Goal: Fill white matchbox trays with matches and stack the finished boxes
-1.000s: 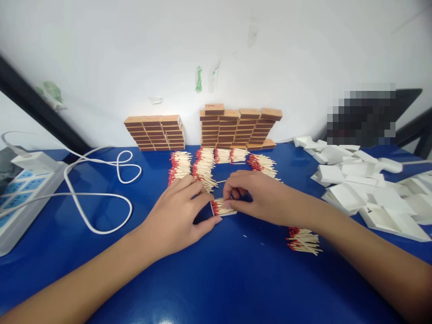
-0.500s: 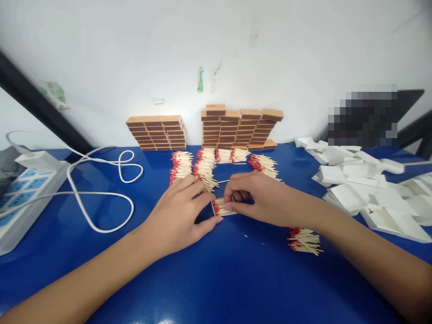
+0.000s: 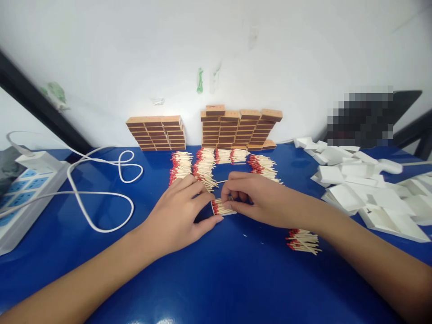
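Note:
A small white tray filled with red-tipped matches (image 3: 219, 207) lies on the blue table between my hands. My left hand (image 3: 184, 213) grips the tray's left end between thumb and fingers. Over its right end, my right hand (image 3: 245, 195) has its fingers curled in and the thumb against the matches; whatever is in the pinch is too small to make out. Beyond the hands are match piles, among them one at the left (image 3: 181, 166), one beside it (image 3: 204, 166) and one at the right (image 3: 264, 168). Another match pile (image 3: 303, 241) lies below my right forearm.
Stacked matchboxes stand by the wall in a left block (image 3: 156, 133) and a right block (image 3: 229, 130). Empty white trays (image 3: 378, 189) are heaped at the right. A power strip (image 3: 30, 193) and a looping white cable (image 3: 72, 180) occupy the left. A dark object (image 3: 367, 117) is behind the heap.
My right hand has shifted very slightly left over the matches. My left hand and the tray have hardly moved.

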{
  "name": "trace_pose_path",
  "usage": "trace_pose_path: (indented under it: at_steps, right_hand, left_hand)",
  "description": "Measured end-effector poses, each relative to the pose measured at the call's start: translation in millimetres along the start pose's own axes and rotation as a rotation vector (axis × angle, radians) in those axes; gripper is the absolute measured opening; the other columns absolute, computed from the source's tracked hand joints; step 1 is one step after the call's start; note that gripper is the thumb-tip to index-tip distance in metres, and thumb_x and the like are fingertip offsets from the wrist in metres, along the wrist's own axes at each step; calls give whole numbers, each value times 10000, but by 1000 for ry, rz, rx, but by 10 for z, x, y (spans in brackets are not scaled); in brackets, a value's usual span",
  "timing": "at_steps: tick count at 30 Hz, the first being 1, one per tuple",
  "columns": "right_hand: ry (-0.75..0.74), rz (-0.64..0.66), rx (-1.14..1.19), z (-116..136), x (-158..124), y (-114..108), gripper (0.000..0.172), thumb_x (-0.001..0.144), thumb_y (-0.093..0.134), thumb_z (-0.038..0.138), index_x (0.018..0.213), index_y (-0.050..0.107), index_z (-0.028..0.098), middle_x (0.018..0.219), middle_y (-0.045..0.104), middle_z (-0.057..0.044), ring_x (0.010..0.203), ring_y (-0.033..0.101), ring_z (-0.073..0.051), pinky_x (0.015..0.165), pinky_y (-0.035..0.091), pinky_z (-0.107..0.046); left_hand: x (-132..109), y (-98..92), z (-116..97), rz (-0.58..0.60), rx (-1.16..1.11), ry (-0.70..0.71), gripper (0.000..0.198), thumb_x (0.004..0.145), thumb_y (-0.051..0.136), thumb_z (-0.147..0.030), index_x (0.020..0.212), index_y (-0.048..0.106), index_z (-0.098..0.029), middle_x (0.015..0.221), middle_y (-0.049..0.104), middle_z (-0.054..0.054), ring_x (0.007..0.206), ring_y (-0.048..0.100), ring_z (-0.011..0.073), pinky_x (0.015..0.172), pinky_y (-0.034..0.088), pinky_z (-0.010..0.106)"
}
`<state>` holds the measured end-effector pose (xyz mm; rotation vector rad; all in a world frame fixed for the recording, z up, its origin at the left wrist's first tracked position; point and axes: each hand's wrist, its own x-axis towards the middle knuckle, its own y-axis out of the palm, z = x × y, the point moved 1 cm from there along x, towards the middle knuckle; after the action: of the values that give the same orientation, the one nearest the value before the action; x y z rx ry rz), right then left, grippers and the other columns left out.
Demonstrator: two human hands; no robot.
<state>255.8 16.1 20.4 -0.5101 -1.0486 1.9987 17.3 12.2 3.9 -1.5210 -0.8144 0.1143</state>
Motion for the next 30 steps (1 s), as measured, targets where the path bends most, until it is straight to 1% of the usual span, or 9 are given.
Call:
trace_pose_path:
  at_steps: [3,5,8,11,14,19,24,30]
  right_hand:
    - [15,-3,-3,5,1,-22,74,997,650,213,1019,718,234,994,607,-28,795,583,-160,719,461,-314]
    - [21,6,-7,7,-3,-31,63,991,657,217,976,717,231,984,610,-28,803,585,-165,729,457,-321]
    - [26,10,-12,9,-12,-40,106,1004,653,260,915,698,221,958,614,-30,820,583,-177,743,448,-332]
    - [23,19,-10,7,-16,-41,145,1021,645,295,904,681,218,944,615,-28,823,576,-180,745,438,-336]
    - [24,14,-5,-8,-6,-32,138,1033,631,291,924,676,220,949,617,-26,804,566,-174,730,432,-332]
    - [13,-37,-18,-51,13,0,85,1030,610,240,1003,691,234,977,616,-25,783,561,-164,706,429,-317]
    - [11,-62,-19,-38,11,20,90,1021,594,200,983,671,226,961,612,-24,766,553,-158,694,425,-307]
    - [20,-112,-14,-26,35,46,66,1025,642,282,1009,661,221,942,637,-25,792,571,-171,714,425,-314]
  left_hand:
    - [0,4,0,2,5,-2,247,1024,718,-410,1074,760,-172,1036,717,84,1031,623,267,969,547,464]
    - [-1,7,0,-10,3,3,249,1021,721,-404,1089,763,-169,1027,715,83,1021,625,266,955,550,464]
    - [-2,9,-1,-18,-6,9,255,1022,721,-401,1106,767,-165,1024,714,81,1012,630,263,945,554,461]
    - [1,5,-1,-12,-11,6,253,1021,722,-396,1100,770,-161,1026,715,83,1018,630,265,953,555,465]
    - [5,2,1,-8,-2,0,252,1023,719,-401,1101,771,-167,1019,719,84,1016,629,266,949,557,466]
    - [7,6,0,-5,2,-1,257,1027,712,-410,1113,771,-175,1029,724,87,1024,633,267,960,557,467]
    - [1,12,-1,-5,3,0,257,1024,716,-412,1096,771,-171,1017,718,86,1015,631,268,956,554,467]
    - [-3,9,1,1,-4,6,264,1018,725,-406,1099,770,-158,1020,713,82,1020,627,274,950,553,478]
